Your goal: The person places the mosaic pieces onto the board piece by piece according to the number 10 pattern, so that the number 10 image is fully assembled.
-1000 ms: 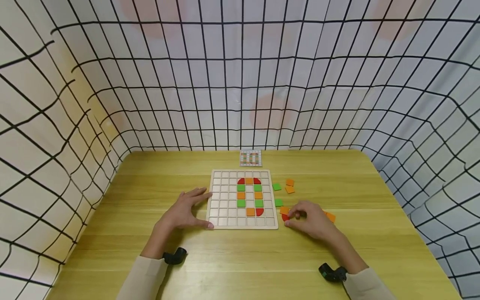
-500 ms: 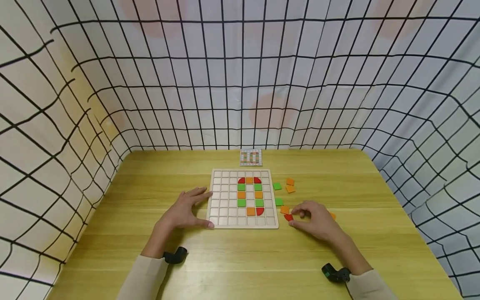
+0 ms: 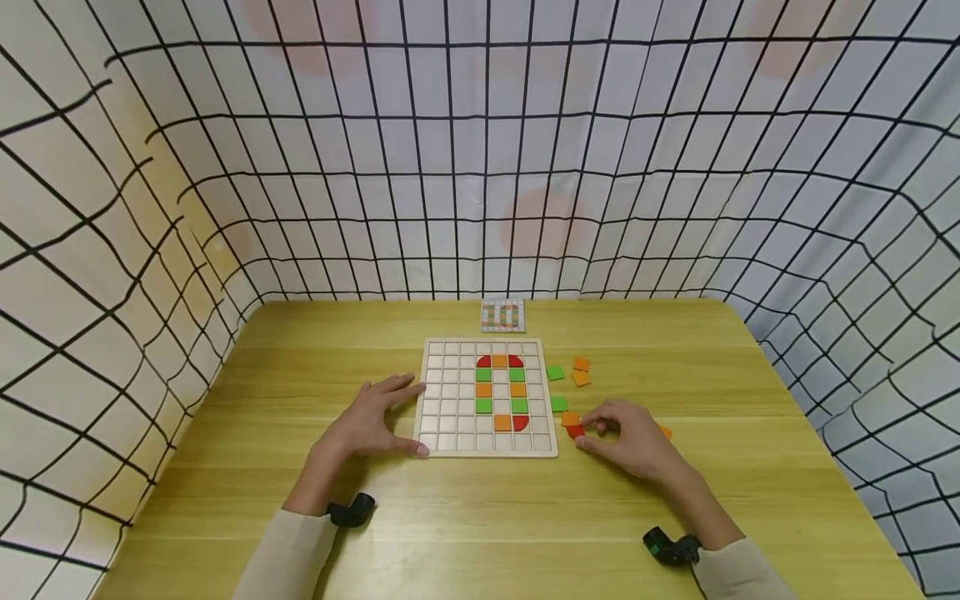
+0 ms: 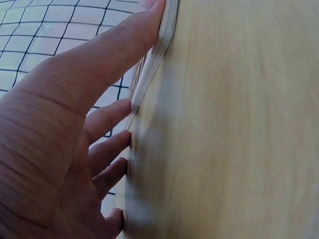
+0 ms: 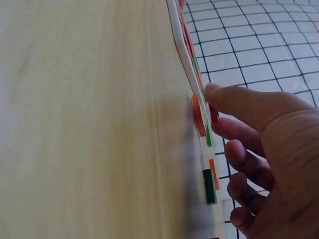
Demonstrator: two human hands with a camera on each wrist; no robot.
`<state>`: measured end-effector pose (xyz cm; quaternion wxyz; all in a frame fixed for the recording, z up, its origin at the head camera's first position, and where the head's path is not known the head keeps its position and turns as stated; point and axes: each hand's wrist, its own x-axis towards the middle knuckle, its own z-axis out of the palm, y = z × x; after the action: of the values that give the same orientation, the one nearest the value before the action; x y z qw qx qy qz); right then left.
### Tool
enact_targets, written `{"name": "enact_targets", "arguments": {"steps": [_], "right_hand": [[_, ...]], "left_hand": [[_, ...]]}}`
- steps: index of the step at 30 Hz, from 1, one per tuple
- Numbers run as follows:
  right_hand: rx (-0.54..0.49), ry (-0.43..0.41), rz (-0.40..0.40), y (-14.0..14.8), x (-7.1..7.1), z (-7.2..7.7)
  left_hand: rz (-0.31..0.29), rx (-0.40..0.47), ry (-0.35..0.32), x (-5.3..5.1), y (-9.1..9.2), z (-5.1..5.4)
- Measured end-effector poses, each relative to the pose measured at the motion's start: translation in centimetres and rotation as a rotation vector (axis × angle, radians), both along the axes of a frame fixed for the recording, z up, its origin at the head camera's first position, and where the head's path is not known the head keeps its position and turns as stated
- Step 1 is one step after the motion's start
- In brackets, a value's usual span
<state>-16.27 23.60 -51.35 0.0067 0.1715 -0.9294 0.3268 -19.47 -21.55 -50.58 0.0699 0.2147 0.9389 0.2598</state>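
A pale wooden grid board [image 3: 447, 398] lies flat on the table. Coloured pieces form a ring on it, with quarter-round red ones at three corners. My left hand [image 3: 365, 425] touches the board's left edge with thumb and a fingertip, fingers spread; in the left wrist view this hand [image 4: 60, 114] is against the board's rim [image 4: 152, 69]. Right of the board, my right hand [image 3: 630, 440] pinches a red piece [image 3: 574, 432] beside an orange square [image 3: 570, 418]. The right wrist view shows the red piece [image 5: 214, 115] between thumb and forefinger of that hand [image 5: 284, 134].
Green squares [image 3: 555, 372] [image 3: 558, 404] and orange squares [image 3: 581, 364] [image 3: 581, 378] lie right of the board. Another orange piece [image 3: 666, 432] is partly behind the right hand. A small pattern card [image 3: 502, 315] stands behind the board. Black-gridded white cloth surrounds the table [image 3: 337, 333].
My right hand has moved slightly right, away from the board, and the red piece has shifted and turned in its fingers. The left hand stays at the board's edge.
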Motion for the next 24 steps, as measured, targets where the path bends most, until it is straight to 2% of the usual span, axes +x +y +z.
{"name": "enact_targets", "arguments": {"steps": [9,17,24], "right_hand": [[-0.015,-0.006,-0.012,-1.2,-0.8,0.1],[-0.027,-0.009,-0.022,-3.3,-1.9,0.3],[-0.108,0.001,0.041,-6.2,-2.6,0.5]], "left_hand": [[-0.002,0.001,-0.002,0.0,0.1,0.1],[0.002,-0.001,-0.001,0.0,0.2,-0.1],[0.004,-0.017,0.001,-0.1,0.0,0.0]]}}
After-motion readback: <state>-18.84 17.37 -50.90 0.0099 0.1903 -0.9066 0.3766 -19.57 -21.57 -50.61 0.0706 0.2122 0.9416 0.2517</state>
